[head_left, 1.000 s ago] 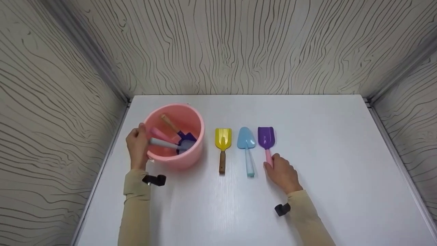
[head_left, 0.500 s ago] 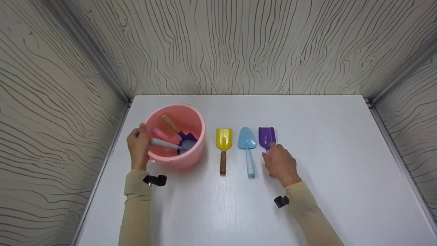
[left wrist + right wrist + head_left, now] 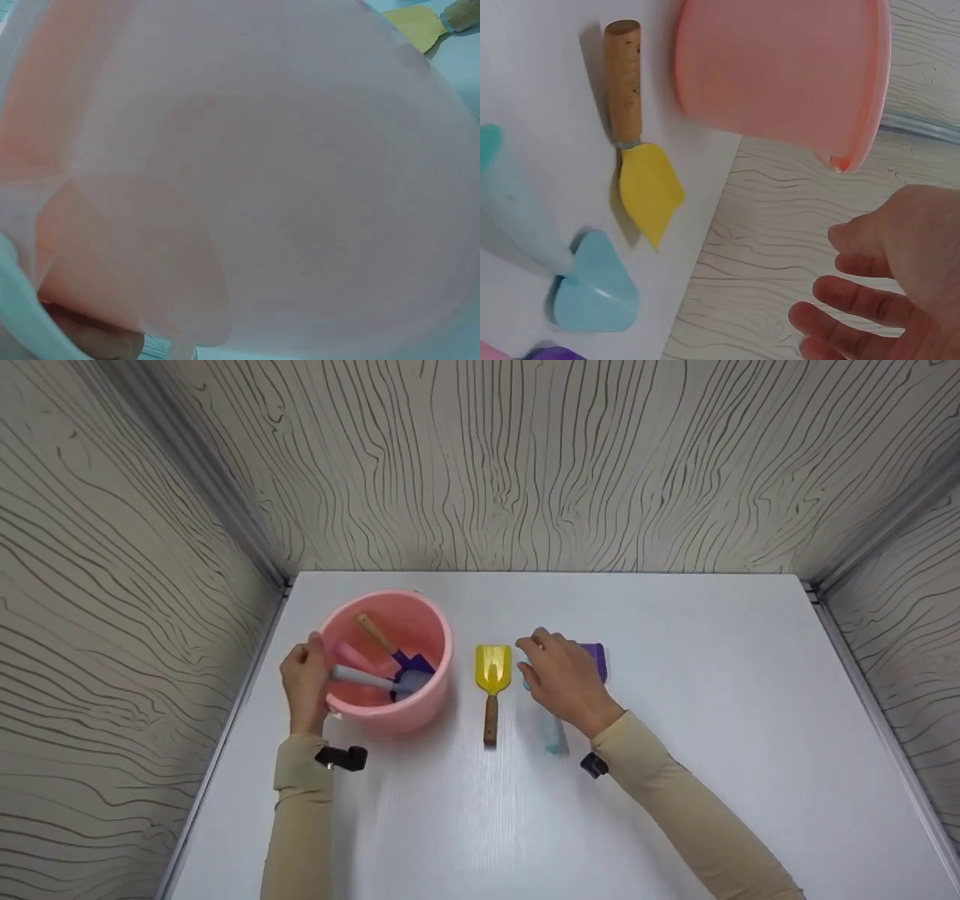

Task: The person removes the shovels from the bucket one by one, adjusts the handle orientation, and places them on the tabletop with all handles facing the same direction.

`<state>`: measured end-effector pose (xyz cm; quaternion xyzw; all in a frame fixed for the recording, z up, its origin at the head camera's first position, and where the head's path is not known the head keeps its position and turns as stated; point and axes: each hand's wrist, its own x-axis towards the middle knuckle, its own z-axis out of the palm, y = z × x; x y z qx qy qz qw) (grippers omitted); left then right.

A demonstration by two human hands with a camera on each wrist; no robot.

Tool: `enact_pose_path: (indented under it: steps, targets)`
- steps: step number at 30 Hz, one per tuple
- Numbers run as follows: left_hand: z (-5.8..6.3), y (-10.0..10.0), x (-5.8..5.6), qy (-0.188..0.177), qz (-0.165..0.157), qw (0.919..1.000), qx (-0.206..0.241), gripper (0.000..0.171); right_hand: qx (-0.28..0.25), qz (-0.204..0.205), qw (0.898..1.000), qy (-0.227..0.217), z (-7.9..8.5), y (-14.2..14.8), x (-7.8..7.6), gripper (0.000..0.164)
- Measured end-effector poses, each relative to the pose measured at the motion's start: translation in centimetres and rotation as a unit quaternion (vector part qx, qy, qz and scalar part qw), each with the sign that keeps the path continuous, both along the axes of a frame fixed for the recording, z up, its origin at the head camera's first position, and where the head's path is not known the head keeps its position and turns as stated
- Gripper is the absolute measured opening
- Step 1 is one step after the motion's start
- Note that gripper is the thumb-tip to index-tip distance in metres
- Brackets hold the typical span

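My left hand (image 3: 306, 682) grips the rim of a pink bucket (image 3: 397, 720) at the table's left. The bucket's wall (image 3: 285, 187) fills most of the left wrist view. In the head view my right hand (image 3: 566, 682) passes over a light blue toy shovel (image 3: 553, 733), hiding most of it. Its fingers are loosely bent with nothing between them, as the right wrist view also shows. Left of that hand lies a yellow shovel (image 3: 493, 667) with a wooden handle (image 3: 625, 82). A purple shovel (image 3: 598, 658) lies to the right, its handle hidden behind the hand.
Inside the bucket lie a grey shovel (image 3: 364, 678), a pink handle (image 3: 352, 655) and a wooden-handled dark blue tool (image 3: 381, 634). The white table (image 3: 750, 697) meets wood-patterned panels (image 3: 525, 465) at the back and on both sides.
My right hand has let go of the purple shovel's handle and moved up and left over the light blue shovel. The left hand stays on the bucket.
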<state>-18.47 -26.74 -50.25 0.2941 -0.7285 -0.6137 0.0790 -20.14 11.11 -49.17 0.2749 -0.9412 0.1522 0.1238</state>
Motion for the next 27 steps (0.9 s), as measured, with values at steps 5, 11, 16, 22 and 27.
enact_pose_path:
  steps: [5,11,16,22,27]
  targets:
    - [0.2,-0.2,-0.2,0.010,0.005,0.9999,-0.010,0.048,0.024,0.069,0.997,0.025,2.9,-3.0,-1.5,0.030]
    - [0.1,-0.1,-0.4,0.019,0.019,0.9994,-0.023,0.043,0.062,0.125,0.990,0.012,5.2,-6.7,-3.1,0.032]
    - [-0.1,-0.1,-0.2,0.009,0.011,0.9998,-0.017,0.044,0.058,0.154,0.986,-0.020,5.2,-9.3,-3.8,0.032]
    - [-0.1,-0.1,-0.3,0.006,0.009,0.9999,-0.013,0.045,0.076,0.186,0.980,-0.004,4.3,-11.5,-4.3,0.031]
    - [-0.2,-0.2,-0.4,0.014,0.008,0.9998,-0.015,0.043,0.117,0.207,0.971,0.018,3.6,-13.3,-4.3,0.032]
